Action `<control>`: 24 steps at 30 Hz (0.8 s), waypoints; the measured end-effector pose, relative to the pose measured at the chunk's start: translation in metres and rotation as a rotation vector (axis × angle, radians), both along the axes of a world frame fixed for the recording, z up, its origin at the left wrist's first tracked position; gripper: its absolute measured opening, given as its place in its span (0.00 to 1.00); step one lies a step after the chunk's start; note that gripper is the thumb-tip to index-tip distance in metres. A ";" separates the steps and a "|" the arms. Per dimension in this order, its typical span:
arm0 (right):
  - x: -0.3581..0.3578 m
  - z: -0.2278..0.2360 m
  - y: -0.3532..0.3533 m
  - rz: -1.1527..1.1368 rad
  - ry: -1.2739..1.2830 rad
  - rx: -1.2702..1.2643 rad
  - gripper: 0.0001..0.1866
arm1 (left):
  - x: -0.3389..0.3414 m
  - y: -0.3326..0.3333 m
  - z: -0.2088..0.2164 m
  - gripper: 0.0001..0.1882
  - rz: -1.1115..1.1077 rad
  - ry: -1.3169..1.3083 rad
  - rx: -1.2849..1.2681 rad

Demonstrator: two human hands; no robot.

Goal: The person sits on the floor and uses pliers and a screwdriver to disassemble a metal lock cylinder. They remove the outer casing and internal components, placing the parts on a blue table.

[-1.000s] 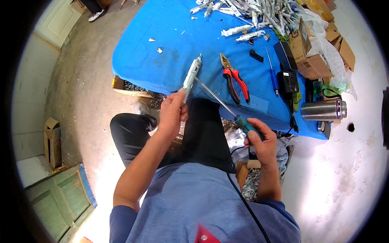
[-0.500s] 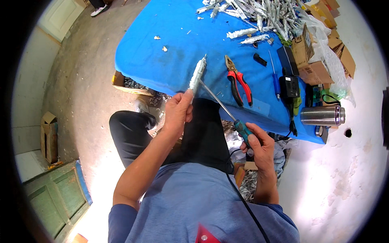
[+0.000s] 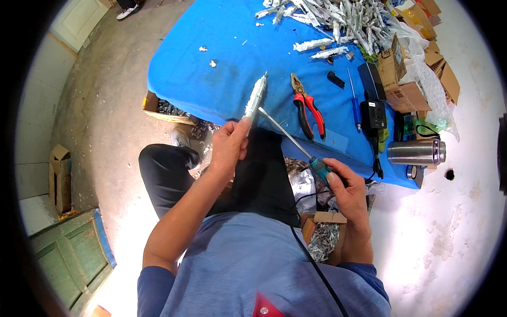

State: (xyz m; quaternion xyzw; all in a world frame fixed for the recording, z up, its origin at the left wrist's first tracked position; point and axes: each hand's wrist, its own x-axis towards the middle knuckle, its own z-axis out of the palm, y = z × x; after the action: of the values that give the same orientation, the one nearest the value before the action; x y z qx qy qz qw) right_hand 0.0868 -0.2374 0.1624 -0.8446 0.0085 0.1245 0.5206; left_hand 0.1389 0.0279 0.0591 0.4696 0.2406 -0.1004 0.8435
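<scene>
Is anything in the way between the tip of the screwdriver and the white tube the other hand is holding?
Nothing visible is. The right hand holds the screwdriver, and its metal shaft runs up through open air to the base of the white tube gripped by the left hand. The red pliers lie off to the side on the blue table.

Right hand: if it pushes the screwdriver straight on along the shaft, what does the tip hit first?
Likely the grey tube held in the left hand: the screwdriver in the right hand points up-left and its tip already sits beside the tube. Depth is unclear.
</scene>
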 end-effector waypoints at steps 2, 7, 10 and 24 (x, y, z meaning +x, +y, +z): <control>0.003 0.001 0.000 0.010 -0.050 0.002 0.17 | 0.000 0.001 0.000 0.17 -0.012 0.011 -0.029; 0.007 0.004 0.002 -0.061 -0.029 0.043 0.18 | 0.000 0.005 0.006 0.18 -0.070 0.025 -0.071; 0.009 0.007 0.005 -0.002 -0.072 -0.004 0.18 | 0.000 0.006 0.003 0.19 -0.079 0.027 -0.077; 0.016 0.018 0.009 0.046 -0.124 -0.096 0.16 | 0.000 0.005 0.002 0.19 -0.067 0.040 -0.068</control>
State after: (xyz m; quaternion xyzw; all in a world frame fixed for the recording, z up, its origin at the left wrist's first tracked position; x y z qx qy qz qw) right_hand 0.1024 -0.2285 0.1806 -0.8747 -0.0373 0.0835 0.4760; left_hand 0.1388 0.0332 0.0609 0.4462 0.2378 -0.1462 0.8503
